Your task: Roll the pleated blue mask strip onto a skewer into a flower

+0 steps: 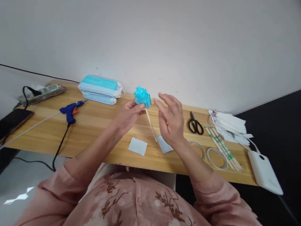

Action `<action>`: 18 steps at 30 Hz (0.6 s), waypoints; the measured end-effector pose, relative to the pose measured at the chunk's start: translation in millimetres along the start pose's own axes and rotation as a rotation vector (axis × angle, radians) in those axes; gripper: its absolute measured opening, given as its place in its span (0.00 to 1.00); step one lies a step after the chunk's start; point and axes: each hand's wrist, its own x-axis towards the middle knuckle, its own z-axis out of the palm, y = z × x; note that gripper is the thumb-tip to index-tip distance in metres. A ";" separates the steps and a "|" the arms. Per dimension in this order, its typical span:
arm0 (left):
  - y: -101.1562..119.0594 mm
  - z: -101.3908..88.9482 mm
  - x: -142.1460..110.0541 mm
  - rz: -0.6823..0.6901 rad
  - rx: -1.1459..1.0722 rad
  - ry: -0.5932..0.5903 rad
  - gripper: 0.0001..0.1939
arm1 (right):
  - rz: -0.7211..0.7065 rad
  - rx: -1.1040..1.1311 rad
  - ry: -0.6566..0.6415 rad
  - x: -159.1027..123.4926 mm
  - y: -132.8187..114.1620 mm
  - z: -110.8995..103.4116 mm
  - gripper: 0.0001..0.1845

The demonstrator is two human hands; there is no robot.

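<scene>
A bright blue ruffled flower (142,97) on a thin wooden stick (151,125) is in my left hand (131,114), whose thumb and fingers pinch it just below the bloom. The stick slants down to the right. Just right of the flower, my right hand (170,118) is raised with its fingers apart and nothing between them. One pale blue square piece (137,146) lies flat on the table below my left hand. A second pale blue piece (164,145) lies partly hidden by my right wrist.
On the wooden table (93,136) are stacked blue face masks (100,87), a blue glue gun (72,111), black scissors (195,124), tape rings (217,158), wooden sticks in wrappers (223,147), white sheets (230,123) and a white power bank (265,172). A power strip (44,95) and phone (5,128) lie left.
</scene>
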 end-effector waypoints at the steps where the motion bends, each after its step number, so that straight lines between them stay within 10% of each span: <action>1: 0.6 -1.6 -0.4 -0.025 -0.020 -0.019 0.20 | 0.055 0.025 0.000 2.5 -0.9 -3.0 0.27; 12: -2.6 -7.8 -1.6 -0.096 -0.098 -0.115 0.17 | 0.150 0.144 -0.075 4.4 -6.1 -3.2 0.21; 18: -3.1 -3.3 3.3 0.020 -0.025 0.082 0.21 | 0.667 0.388 -0.224 -19.5 -12.0 1.6 0.21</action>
